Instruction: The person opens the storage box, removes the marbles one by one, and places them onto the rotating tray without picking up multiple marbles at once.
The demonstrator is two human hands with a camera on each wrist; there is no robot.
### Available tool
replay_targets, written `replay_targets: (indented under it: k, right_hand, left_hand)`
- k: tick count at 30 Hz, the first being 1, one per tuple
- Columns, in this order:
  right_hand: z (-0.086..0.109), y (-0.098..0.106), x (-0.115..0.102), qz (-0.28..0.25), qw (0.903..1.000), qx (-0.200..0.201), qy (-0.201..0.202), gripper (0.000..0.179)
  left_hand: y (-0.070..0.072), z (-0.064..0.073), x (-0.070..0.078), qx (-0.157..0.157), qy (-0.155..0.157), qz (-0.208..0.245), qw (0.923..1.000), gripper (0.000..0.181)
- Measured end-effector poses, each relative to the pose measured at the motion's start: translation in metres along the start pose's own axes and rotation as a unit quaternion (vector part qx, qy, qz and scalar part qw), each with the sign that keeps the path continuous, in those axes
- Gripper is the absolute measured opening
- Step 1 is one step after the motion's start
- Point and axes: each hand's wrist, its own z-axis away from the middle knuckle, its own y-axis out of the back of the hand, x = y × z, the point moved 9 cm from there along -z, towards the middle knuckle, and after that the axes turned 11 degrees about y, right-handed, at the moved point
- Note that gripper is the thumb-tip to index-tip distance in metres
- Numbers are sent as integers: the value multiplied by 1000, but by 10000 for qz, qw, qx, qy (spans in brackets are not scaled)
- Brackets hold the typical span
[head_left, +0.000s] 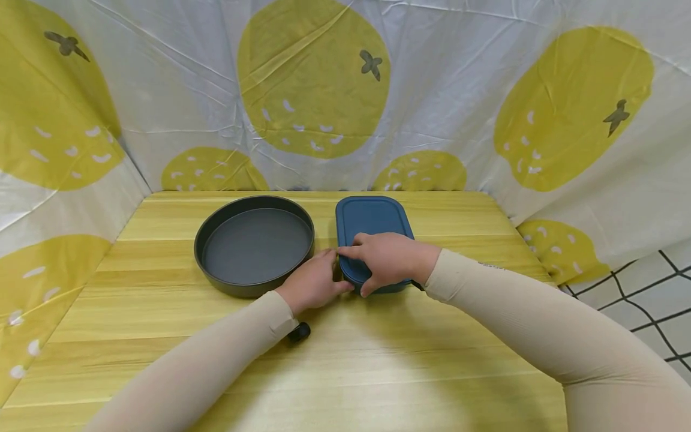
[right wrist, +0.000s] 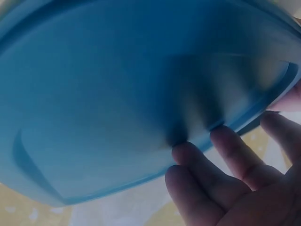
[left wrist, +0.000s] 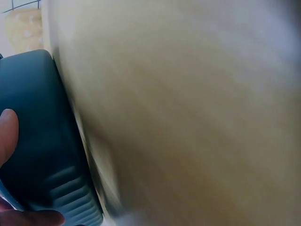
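A blue rectangular lidded container sits on the wooden table, right of centre in the head view. My left hand holds its near left corner; in the left wrist view the thumb lies against the ridged dark side wall. Over the near part of the lid is my right hand, its index finger reaching the left edge and its thumb at the near edge. In the right wrist view several fingertips touch the lid near its rim. The container's inside is hidden.
A round dark grey pan stands left of the container, close to my left hand. Under the left wrist shows a black rounded piece, its kind unclear. Lemon-print cloth hangs behind the wooden table; a black-lined grid is at right.
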Motion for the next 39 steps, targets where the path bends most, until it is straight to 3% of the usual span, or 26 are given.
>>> replay_targets:
  k: [16,39]
  right_hand:
    - [-3,-2,-5,402,9989,194,152,83]
    - [7,4,-12,438,9971,569,232,72]
  left_hand:
    - [0,0,1,-16,-89,214,9997,89]
    - [2,2,4,-70,-217,355,9991,90]
